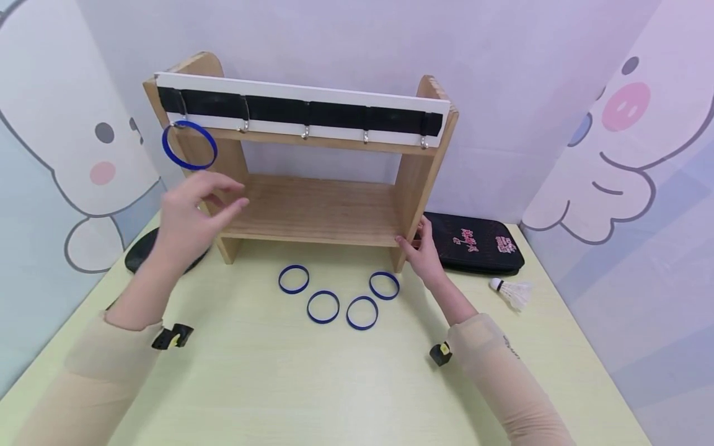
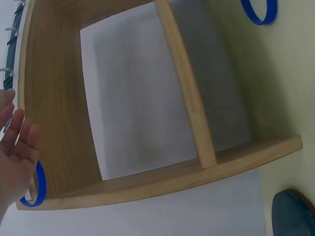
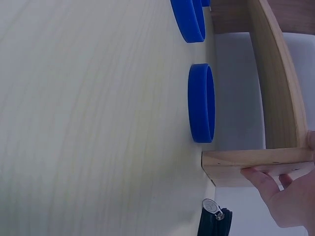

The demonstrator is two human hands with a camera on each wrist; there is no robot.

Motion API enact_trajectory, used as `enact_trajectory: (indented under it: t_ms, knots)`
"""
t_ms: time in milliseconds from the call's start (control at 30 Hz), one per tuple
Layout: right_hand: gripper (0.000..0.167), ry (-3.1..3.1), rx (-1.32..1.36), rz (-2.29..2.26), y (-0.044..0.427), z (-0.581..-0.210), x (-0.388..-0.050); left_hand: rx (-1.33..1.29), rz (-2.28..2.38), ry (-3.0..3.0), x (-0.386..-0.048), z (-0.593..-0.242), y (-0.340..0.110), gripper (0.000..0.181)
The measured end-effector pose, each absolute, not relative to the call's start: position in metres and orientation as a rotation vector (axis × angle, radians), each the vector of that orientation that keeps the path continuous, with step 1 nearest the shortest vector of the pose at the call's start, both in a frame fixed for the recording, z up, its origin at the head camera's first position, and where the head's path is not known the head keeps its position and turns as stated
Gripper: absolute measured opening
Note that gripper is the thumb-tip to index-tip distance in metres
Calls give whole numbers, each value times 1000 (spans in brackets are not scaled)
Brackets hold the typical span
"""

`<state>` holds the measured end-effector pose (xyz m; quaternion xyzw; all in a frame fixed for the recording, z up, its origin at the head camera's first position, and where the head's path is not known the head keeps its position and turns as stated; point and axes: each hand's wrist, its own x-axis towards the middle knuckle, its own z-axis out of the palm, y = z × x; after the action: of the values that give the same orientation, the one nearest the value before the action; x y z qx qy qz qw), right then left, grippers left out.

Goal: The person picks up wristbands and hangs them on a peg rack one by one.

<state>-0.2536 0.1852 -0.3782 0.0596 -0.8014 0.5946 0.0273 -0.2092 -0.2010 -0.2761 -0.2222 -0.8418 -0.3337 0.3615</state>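
A blue wristband-like ring hangs from the leftmost hook of the white rail on a wooden shelf. Just below that ring is my left hand, its thumb and fingers apart with nothing between them. In the left wrist view, the hanging ring shows beside the fingers. My right hand grips the lower edge of the shelf's right side panel, thumb in front; some fingers are hidden behind it. Several more blue rings lie on the table before the shelf.
Other metal hooks along the rail carry no ring. A black zip case lies right of the shelf, with a shuttlecock in front of it. Behind my left forearm lies a dark rounded object, partly hidden.
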Motion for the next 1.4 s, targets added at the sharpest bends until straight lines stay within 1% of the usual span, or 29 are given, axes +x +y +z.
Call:
enact_trajectory:
  t_ms: [367,633,1033,1200,1400]
  knots:
    - [67,-2468,196,1818,185,-379,-254,-743,-903,-2259,-218,-349,-181,23]
    - [67,-2472,188,1825,185,-380,-254,-773,-874,-2595,-219,-390,-175,23]
    - [67,-2462,163,1840,187,-381,-256,-961,-714,-2803,-234,-421,-175,19]
    - [67,-2478,155,1834,186,-380,-256,-1058,-705,-2815,-239,-425,-175,14]
    - [68,-2480,167,1822,185,-380,-256,-1169,-625,-2818,-243,-432,-174,14]
